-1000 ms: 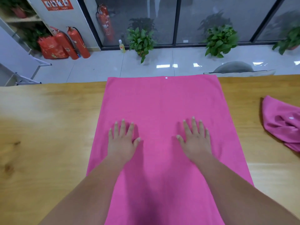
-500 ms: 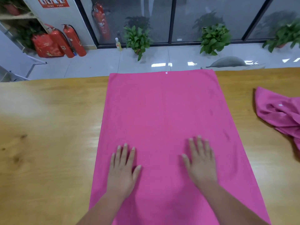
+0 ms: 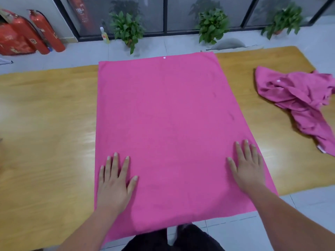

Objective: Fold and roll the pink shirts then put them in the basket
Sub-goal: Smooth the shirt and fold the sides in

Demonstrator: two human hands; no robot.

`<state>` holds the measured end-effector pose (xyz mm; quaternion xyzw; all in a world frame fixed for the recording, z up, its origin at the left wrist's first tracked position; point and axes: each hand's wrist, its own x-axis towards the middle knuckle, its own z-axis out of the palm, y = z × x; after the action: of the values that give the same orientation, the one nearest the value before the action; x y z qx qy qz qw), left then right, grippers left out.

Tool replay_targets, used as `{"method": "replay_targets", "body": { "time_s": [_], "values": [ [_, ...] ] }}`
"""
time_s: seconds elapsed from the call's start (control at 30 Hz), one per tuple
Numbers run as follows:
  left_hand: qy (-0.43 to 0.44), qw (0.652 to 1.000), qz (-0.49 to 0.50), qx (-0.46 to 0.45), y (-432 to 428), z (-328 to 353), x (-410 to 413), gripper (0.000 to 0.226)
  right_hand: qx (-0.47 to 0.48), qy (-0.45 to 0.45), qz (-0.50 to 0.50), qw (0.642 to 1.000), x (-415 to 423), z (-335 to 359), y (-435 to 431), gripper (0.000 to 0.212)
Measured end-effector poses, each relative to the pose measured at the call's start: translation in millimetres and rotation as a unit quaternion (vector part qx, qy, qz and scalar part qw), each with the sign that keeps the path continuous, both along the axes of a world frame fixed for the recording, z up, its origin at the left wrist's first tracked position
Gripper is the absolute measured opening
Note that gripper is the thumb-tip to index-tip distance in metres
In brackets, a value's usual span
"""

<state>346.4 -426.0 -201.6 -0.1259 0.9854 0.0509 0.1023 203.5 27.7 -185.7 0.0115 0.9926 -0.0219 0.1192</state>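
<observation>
A pink shirt lies folded into a long flat rectangle across the wooden table, its near end hanging over the table's front edge. My left hand rests flat on the shirt near its left edge, fingers spread. Near the shirt's right edge my right hand also lies flat with fingers apart. Neither hand grips the cloth. A second pink shirt sits crumpled at the table's right end. No basket is in view.
Beyond the table's far edge are a tiled floor, several potted plants, red fire extinguishers at the left and a small bottle. A grey chair back shows behind the table. My dark trousers are below the shirt.
Both hands have slid back toward me along the shirt and spread apart to its side edges. The view has tilted down, showing the shirt's near end and the table's front edge.
</observation>
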Motion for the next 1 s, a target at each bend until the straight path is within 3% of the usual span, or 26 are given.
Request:
{"method": "replay_targets", "body": {
  "time_s": [0.07,0.23,0.4,0.53,0.73,0.83,0.9,1.0],
  "values": [
    [0.005,1.000,0.002,0.008,20,5,4,0.077,-0.011,0.014,-0.012,1.000,12,2,-31,0.080],
    [0.000,1.000,-0.013,0.007,58,3,32,0.079,-0.027,0.002,0.094,0.995,74,-2,-73,0.077],
    [-0.009,1.000,-0.011,-0.004,54,-3,11,0.080,-0.040,0.003,0.131,0.991,46,-7,-55,0.078],
    [-0.001,1.000,-0.001,-0.011,53,-4,20,0.079,-0.043,0.015,0.101,0.994,54,-12,-36,0.076],
    [-0.014,0.998,0.048,-0.038,29,-3,78,0.080,-0.023,0.017,0.042,0.999,89,-14,68,0.078],
    [0.005,0.998,0.052,-0.034,42,1,96,0.080,-0.025,0.023,-0.013,0.999,97,-12,65,0.083],
    [0.011,1.000,0.023,-0.018,67,2,102,0.077,-0.041,0.030,0.021,0.998,106,-9,31,0.081],
    [-0.004,1.000,-0.024,-0.008,99,-3,116,0.073,-0.077,0.017,0.172,0.982,130,-10,-30,0.073]
  ]
}}
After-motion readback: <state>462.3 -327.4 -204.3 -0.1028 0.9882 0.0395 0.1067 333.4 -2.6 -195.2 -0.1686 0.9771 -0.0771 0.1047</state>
